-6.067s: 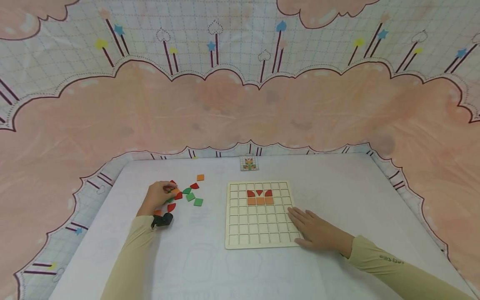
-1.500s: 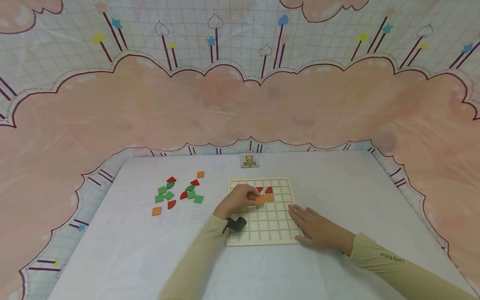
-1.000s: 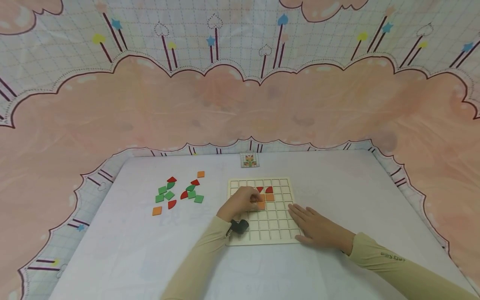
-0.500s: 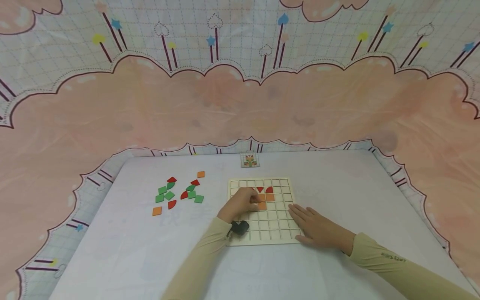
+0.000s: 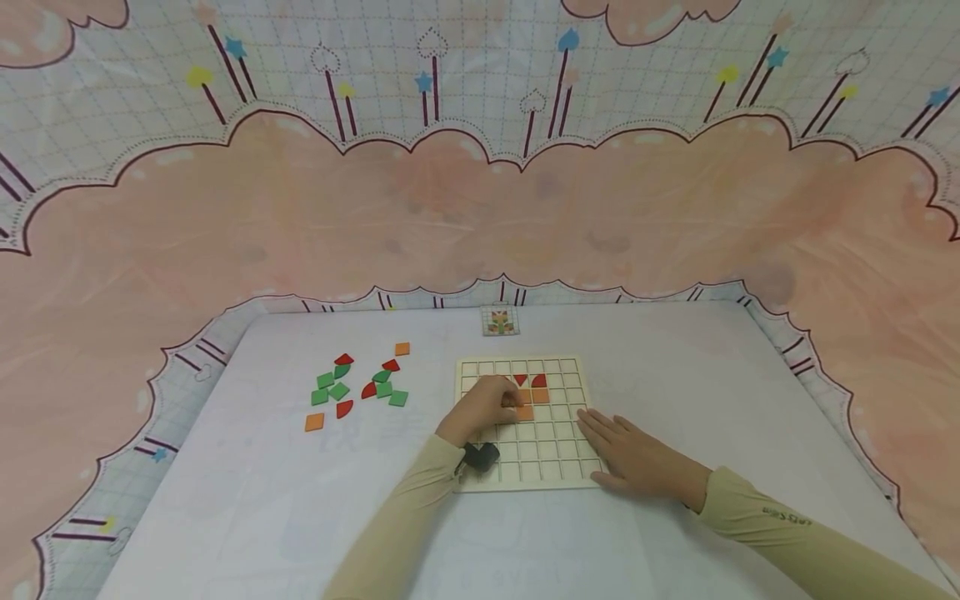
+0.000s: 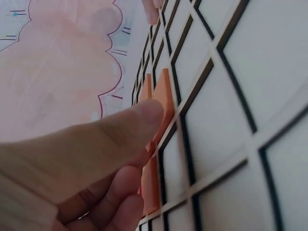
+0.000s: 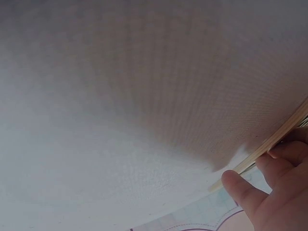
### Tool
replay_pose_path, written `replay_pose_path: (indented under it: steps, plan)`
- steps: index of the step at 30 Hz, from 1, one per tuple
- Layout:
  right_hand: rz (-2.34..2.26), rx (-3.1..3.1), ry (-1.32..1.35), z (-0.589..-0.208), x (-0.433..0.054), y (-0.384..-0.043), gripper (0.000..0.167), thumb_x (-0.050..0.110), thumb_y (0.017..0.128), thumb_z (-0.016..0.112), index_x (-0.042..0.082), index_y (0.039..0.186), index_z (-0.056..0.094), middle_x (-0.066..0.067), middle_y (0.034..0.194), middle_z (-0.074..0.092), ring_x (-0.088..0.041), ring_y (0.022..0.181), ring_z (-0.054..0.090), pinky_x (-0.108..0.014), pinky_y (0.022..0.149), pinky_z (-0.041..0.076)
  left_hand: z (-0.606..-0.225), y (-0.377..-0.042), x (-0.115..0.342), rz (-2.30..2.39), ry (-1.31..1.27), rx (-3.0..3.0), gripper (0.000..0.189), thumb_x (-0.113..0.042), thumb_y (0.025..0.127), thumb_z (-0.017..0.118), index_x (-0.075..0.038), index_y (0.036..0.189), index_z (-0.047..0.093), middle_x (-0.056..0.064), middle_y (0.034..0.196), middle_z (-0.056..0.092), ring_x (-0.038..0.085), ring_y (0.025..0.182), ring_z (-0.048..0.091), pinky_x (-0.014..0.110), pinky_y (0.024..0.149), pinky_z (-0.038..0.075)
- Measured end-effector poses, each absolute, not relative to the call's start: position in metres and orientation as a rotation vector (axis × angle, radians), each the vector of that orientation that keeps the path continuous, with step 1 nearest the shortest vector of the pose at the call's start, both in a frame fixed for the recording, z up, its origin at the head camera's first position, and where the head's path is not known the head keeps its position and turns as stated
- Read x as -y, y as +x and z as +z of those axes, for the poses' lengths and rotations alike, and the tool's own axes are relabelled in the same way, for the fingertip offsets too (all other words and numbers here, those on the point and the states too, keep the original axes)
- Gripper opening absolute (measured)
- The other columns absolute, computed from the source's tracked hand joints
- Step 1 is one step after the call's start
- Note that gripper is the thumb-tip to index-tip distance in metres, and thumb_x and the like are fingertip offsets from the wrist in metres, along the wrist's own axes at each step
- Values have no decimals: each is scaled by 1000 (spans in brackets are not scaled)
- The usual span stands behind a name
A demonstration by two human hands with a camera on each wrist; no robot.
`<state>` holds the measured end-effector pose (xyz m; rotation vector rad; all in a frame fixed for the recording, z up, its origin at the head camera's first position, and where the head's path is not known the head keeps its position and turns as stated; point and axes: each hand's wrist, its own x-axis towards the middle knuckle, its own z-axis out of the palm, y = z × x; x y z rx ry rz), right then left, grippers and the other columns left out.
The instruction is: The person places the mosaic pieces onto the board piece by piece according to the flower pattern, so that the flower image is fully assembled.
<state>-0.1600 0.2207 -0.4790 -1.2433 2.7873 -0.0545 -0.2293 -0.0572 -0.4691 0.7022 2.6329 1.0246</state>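
Orange square [image 5: 524, 413], now on board [image 5: 529, 452], against thumb of left hand [image 5: 482, 408]

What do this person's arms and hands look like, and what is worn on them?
The left hand and the right hand wear no gloves. The left sleeve and right sleeve are long and khaki-beige. Small dark lettering, hard to read, marks the right one near its cuff; a black device sits at the left wrist.
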Motion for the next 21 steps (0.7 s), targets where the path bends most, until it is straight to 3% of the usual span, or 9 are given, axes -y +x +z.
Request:
replay_pose_path:
  steps: [9,21]
  plan:
    - [-41,-2783,-1229,-478,-220,-160,69,41,94,49,-3,144,30,-17,153,27,-33,141,28,-52,108,32,-456,-234,82,1039,729,-2633,17,-12,79,74,-5,94,71,5,91,68,12,79,57,23,74,47]
    - [-26,-2785,-1233,-480,-221,-160,70,43,94,48,-2,145,28,-17,154,26,-33,141,27,-51,109,32,-445,-239,166,1026,555,-2753,20,-14,81,73,-5,98,71,5,90,66,14,81,55,28,76,48]
